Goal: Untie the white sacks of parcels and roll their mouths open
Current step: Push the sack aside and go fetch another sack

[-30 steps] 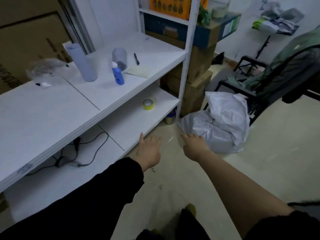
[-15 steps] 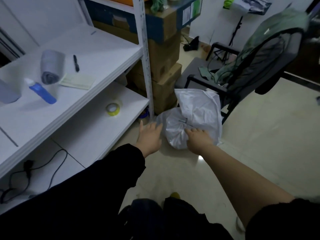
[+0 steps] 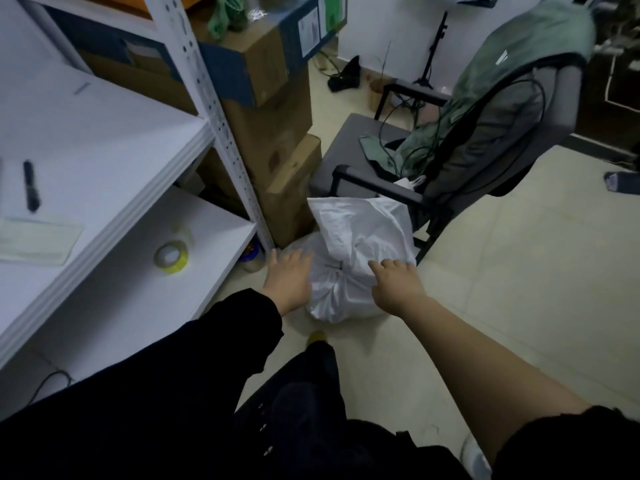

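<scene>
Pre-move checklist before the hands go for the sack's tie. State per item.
1. White sack within reach, on the floor between the cardboard boxes and the chair: ok.
2. Tie in view, uncovered between the hands: ok.
3. Left hand free, fingers straight, at the sack's left side: ok.
4. Right hand free, fingers spread: ok.
5. Either hand touching the sack: cannot tell.
6. Mouth open: not ok, neck gathered shut.
</scene>
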